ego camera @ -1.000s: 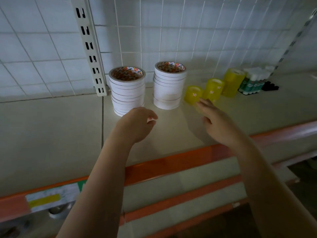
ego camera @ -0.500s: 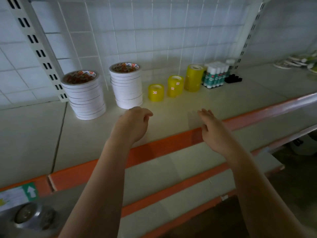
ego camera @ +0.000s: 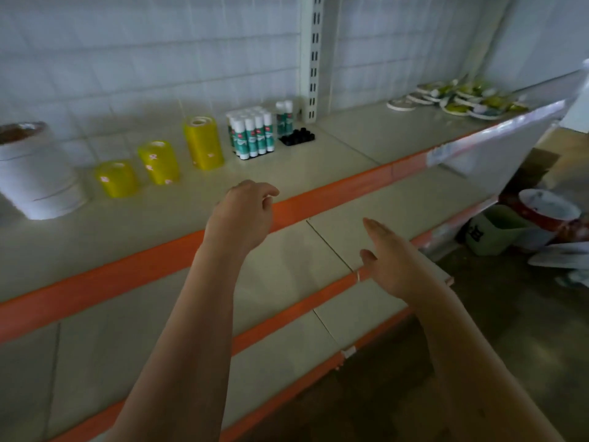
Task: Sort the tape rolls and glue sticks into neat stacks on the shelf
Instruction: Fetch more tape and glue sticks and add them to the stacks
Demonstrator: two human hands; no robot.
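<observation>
Tape rolls point(ego camera: 157, 162) and glue sticks point(ego camera: 251, 134) now sit farther left in view, on the cream shelf point(ego camera: 334, 148) against white tile. Both hands have drawn back off it, holding nothing: left hand point(ego camera: 243, 215) loosely curled, right hand point(ego camera: 395, 256) flat.

my left hand point(ego camera: 243, 215) loosely curled, holding nothing, over shelf point(ego camera: 334, 154) edge | my right hand point(ego camera: 393, 256) flat, lower right | yellow tape stacks point(ego camera: 159, 162), glue sticks point(ego camera: 251, 135) beyond left hand

White tape stack point(ego camera: 35, 173), three yellow tape stacks point(ego camera: 159, 161) and upright glue sticks point(ego camera: 251, 135) line the shelf point(ego camera: 334, 148).
</observation>
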